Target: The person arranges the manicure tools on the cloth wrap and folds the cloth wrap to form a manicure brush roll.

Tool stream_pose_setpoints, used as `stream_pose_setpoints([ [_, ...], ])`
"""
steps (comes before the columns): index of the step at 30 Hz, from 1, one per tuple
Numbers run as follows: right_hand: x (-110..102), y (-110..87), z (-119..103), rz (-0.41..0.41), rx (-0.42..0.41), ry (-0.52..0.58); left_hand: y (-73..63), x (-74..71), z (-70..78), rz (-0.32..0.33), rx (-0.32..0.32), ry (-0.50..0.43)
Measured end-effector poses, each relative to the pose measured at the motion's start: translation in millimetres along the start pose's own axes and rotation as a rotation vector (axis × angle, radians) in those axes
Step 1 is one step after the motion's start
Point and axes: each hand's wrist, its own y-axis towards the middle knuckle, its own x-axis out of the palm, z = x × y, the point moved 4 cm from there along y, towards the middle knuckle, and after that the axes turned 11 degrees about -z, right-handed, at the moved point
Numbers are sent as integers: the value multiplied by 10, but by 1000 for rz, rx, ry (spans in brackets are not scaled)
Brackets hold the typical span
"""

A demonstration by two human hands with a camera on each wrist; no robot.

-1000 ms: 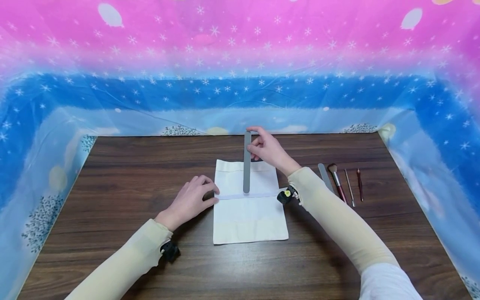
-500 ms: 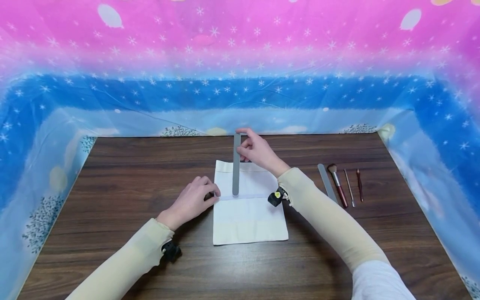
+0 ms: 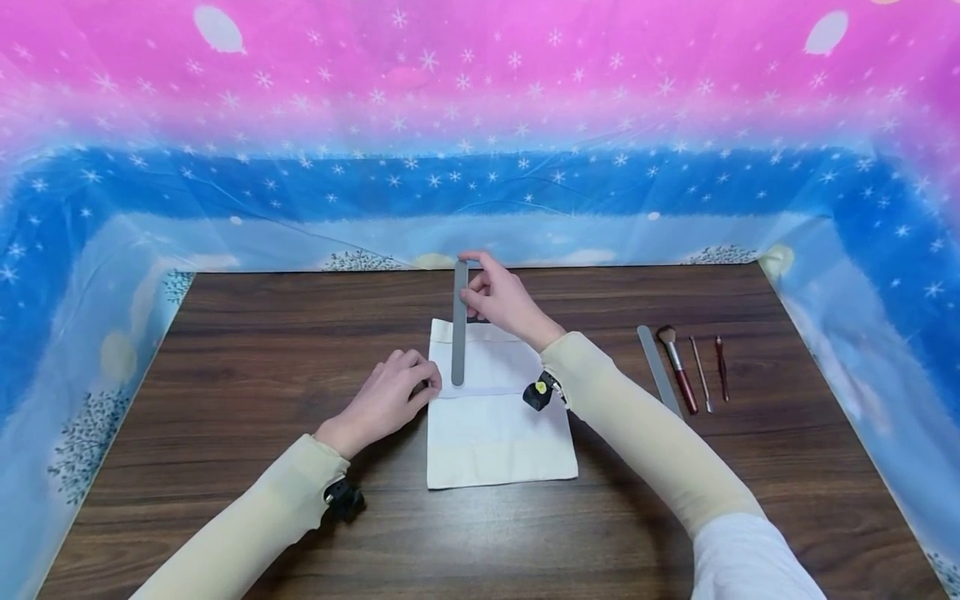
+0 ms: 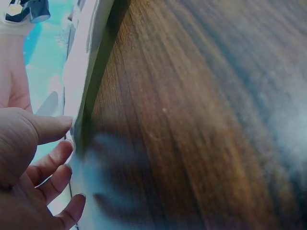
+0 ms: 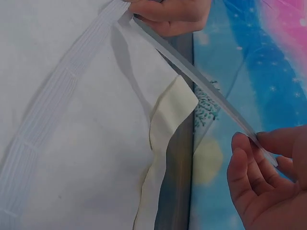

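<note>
My right hand point(image 3: 501, 293) holds a long grey nail file point(image 3: 459, 325) near its far end, between thumb and fingers, index fingertip at the top. The file's lower rounded end points down at the left part of a white elastic band point(image 3: 495, 392) across a white cloth roll point(image 3: 502, 450). In the right wrist view the file point(image 5: 206, 91) slants over the cloth, and stitches divide the band point(image 5: 38, 129) into sections. With thumb and fingers my left hand point(image 3: 390, 387) pinches the roll's left edge beside the band; the left wrist view shows the thumb point(image 4: 53, 128) at that edge.
Right of the cloth lie a second nail file point(image 3: 658, 367), a brush point(image 3: 677, 367) with a dark red handle, a thin metal tool point(image 3: 702, 373) and a dark red slim tool point(image 3: 722, 368). A patterned curtain point(image 3: 480, 183) borders the wooden table point(image 3: 262, 333).
My right hand has carried the nail file leftward over the cloth, from its middle to near my left hand. The left hand stays at the cloth's edge.
</note>
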Motion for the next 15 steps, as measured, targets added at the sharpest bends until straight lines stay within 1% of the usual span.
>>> stream_pose_setpoints([
  [5, 46, 28, 3, -7, 4, 6, -7, -1, 19, 13, 4, -5],
  [12, 76, 42, -8, -4, 15, 7, -7, -3, 32, 39, 37, 4],
  [15, 79, 47, -8, -3, 20, 4, -8, 0, 33, 42, 41, 5],
])
